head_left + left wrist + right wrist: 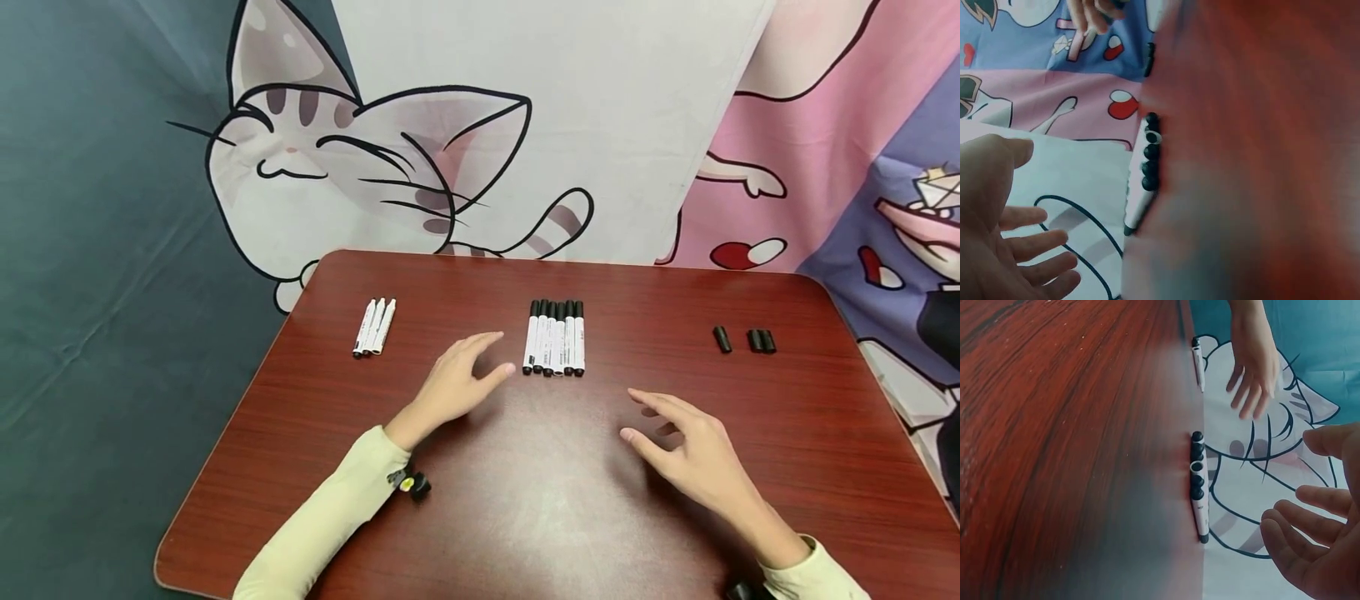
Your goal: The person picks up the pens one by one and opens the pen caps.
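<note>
My left hand hovers over the table with thumb and fingers spread, holding nothing. Just beyond its fingertips lies a row of several capped markers, white with black caps, side by side. My right hand is held over the table to the right of that row, its fingers relaxed and nothing in them. Three uncapped white markers lie together at the far left. At the far right are three black caps, a single cap and a touching pair. In the left wrist view the capped markers appear end-on.
The dark red wooden table has rounded corners. Behind it hangs a cloth with a cartoon cat, and a pink and purple printed cloth is at the right. A small black device sits at the left wrist.
</note>
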A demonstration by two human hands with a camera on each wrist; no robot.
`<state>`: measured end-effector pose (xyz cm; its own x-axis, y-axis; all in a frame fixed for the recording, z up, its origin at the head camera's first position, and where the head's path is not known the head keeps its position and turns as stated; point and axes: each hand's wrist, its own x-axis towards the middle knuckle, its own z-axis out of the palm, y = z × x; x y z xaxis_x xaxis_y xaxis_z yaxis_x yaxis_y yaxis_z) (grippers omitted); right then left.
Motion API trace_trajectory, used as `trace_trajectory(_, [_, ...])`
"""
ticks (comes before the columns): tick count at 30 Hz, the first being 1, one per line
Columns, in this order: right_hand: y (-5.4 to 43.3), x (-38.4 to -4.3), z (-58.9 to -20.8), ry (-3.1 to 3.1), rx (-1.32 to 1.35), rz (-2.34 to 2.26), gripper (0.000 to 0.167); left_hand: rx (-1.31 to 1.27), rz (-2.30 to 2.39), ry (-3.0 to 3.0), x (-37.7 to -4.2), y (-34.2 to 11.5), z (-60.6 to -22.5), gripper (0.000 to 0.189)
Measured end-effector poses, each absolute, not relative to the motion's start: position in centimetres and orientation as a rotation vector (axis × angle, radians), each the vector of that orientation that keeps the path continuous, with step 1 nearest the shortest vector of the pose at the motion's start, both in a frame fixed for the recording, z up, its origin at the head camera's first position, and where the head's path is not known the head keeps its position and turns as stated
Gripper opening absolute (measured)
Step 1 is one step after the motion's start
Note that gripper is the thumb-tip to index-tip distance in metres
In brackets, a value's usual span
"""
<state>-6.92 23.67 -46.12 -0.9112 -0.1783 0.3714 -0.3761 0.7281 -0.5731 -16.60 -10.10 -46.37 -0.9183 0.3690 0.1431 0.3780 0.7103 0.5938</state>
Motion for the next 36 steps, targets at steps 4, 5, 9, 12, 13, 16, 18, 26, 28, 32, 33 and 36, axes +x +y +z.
trace_trajectory(4, [23.5,-6.9,-46.1,-2.643,0.438,0.973,0.05,-0.555,-1.045,-2.915,-19.1,-8.1,-46.1,0.061])
trace_trajectory(5, [23.5,-6.9,-46.2,-2.643,0.437,0.973,0.049,-0.541,-1.05,-2.923,-19.7,-7.7,-46.2,0.061])
trace_trajectory(9, [23.3,-6.9,-46.3,-2.645,0.444,0.975,0.049,-0.462,-1.113,-2.933,-21.6,-6.4,-46.8,0.057])
trace_trajectory(12, [23.2,-6.9,-46.4,-2.648,0.447,0.979,0.048,-0.418,-1.148,-2.942,-22.4,-5.8,-47.4,0.055])
trace_trajectory(13, [23.2,-6.9,-46.4,-2.649,0.449,0.982,0.048,-0.405,-1.149,-2.95,-22.7,-5.6,-47.6,0.054])
trace_trajectory(16, [23.1,-6.9,-46.4,-2.648,0.454,0.985,0.047,-0.369,-1.145,-2.974,-23.2,-5.3,-48.3,0.053])
trace_trajectory(18, [23.1,-6.9,-46.5,-2.647,0.458,0.99,0.046,-0.342,-1.134,-2.988,-23.5,-5.1,-48.7,0.052])
trace_trajectory(26, [23.0,-6.9,-46.7,-2.646,0.464,1.009,0.044,-0.221,-1.16,-3.011,-24.3,-4.4,-49.8,0.046])
trace_trajectory(28, [23.1,-7.0,-46.8,-2.648,0.462,1.007,0.044,-0.201,-1.161,-3.017,-24.4,-4.2,-49.9,0.045])
trace_trajectory(32, [23.2,-7.0,-46.8,-2.648,0.46,1.005,0.043,-0.169,-1.155,-3.028,-24.6,-4.0,-50.2,0.042])
trace_trajectory(33, [23.2,-7.0,-46.8,-2.647,0.459,1.007,0.043,-0.163,-1.152,-3.031,-24.6,-4.0,-50.3,0.041])
trace_trajectory(36, [23.3,-7.0,-47.0,-2.643,0.458,1.011,0.042,-0.156,-1.142,-3.033,-24.7,-4.0,-50.4,0.04])
